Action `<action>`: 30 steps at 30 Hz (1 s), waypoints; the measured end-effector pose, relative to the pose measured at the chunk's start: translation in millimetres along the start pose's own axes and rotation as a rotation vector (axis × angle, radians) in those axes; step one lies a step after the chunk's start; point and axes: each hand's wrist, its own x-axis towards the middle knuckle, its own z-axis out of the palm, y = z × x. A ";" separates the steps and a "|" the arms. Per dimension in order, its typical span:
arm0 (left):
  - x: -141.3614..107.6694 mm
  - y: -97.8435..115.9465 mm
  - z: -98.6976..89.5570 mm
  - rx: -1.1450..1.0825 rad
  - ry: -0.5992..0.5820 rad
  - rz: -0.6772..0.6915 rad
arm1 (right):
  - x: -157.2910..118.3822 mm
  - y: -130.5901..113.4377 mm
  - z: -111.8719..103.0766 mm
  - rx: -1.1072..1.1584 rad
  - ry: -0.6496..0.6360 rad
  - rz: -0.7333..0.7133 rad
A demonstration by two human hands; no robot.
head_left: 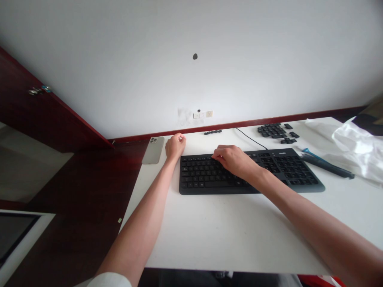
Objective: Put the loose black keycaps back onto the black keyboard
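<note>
A black keyboard (209, 184) lies on the white table (209, 231). Its left part has keycaps, while bare key sockets show on the right part. Over its top row is my right hand (235, 159), fingers pinched together at the keys; whatever they hold, if anything, is hidden. My left hand (175, 146) rests on the table just beyond the keyboard's top left corner, its fingers curled together, and its contents cannot be made out. A short row of small black keycaps (213, 132) lies near the table's back edge. More loose black keycaps (271, 130) are grouped at the back right.
A phone (153, 150) lies at the table's left edge. Right of the keyboard are a black tool with a blue tip (329, 166) and white plastic wrapping (359, 147). A cable (251, 138) runs off the back edge. Wall sockets (203, 114) sit behind.
</note>
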 end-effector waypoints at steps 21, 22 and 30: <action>1.0 0.2 0.4 -0.014 0.004 -0.001 | -1.3 8.6 2.8 0.086 0.027 0.009; 1.1 0.3 0.4 -0.015 0.005 0.000 | -1.0 8.3 2.6 0.069 0.019 -0.005; 0.4 1.1 0.0 -0.004 -0.011 -0.013 | 0.6 6.4 -0.1 0.048 0.020 -0.023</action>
